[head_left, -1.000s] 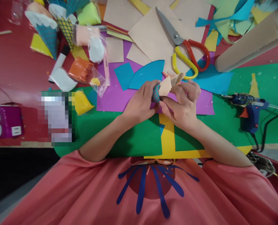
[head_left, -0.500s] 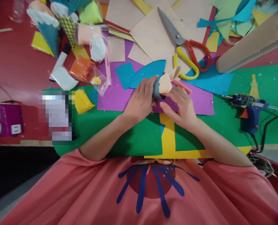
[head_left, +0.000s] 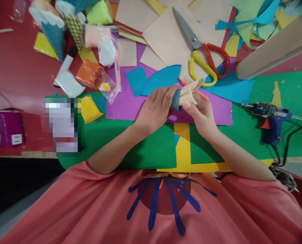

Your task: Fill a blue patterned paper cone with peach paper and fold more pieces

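Observation:
My left hand [head_left: 157, 105] is wrapped round a small blue paper cone [head_left: 175, 100] with a crosshatch pattern; its tip is hidden in my palm. Out of the cone's mouth sticks a cream paper piece [head_left: 188, 96] with folded, wavy edges. My right hand [head_left: 204, 113] pinches that cream piece between thumb and fingers at its right end. Just behind the hands lie an orange-pink pen [head_left: 203, 95] and a blue fan-shaped paper [head_left: 163, 79] on a purple sheet [head_left: 217, 108].
Scissors [head_left: 194, 40] with red and yellow handles lie beyond my hands. At right are a glue gun [head_left: 273, 120] and a cream roll [head_left: 273, 45]. Finished paper cones [head_left: 51, 37], clay packets [head_left: 88, 73] and a blurred-out rectangle [head_left: 61, 125] are at left.
My right hand has turned and closed its thumb on the cream paper. The cone has shifted slightly right and now points more sideways, showing the folded cream piece more fully.

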Demonstrator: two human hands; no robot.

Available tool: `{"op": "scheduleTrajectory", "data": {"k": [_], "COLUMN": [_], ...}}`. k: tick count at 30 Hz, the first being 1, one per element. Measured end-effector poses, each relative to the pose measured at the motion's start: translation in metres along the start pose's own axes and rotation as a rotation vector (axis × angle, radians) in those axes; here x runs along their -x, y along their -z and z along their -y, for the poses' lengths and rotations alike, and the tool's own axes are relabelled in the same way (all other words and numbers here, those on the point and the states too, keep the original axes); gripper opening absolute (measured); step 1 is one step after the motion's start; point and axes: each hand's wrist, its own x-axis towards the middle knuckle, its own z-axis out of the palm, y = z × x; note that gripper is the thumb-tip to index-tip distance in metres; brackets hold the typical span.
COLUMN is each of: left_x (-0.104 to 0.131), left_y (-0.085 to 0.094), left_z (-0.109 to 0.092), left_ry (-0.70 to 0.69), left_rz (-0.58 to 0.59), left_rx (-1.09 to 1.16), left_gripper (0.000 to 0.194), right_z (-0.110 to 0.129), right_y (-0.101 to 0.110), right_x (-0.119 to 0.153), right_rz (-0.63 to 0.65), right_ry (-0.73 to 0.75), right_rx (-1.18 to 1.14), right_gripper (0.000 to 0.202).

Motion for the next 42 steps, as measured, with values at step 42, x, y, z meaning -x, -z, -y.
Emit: {"op": "scheduleTrajectory", "data": {"k": [42], "left_x": [0.001], "left_y": [0.001], "left_z": [-0.003], "left_ry": [-0.065], "left_rz": [0.055], "left_rx": [0.206], "left_gripper": [0.052], "right_z": [0.002], "right_y": [0.0], "right_x": [0.007], "right_rz": [-0.223], "right_ry": [0.254], "right_rx": [0.391], "right_gripper": [0.007]}}
